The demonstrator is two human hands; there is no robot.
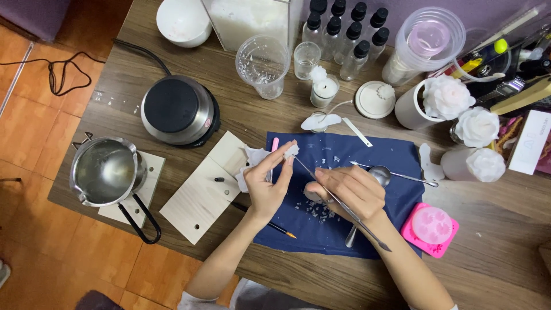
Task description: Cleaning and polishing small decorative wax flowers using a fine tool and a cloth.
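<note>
Above the blue cloth (344, 224) on the surface, my left hand (267, 186) pinches a small white wax piece (291, 151) upright; my right hand (347, 192) grips a thin metal tool (338, 201), its long axis slanting up-left, tip touching the piece

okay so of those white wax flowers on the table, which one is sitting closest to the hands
The small white flower atop the little glass candle jar, just beyond the blue cloth. The three bigger white roses stand clustered farther off to the right, past the right hand.
</note>
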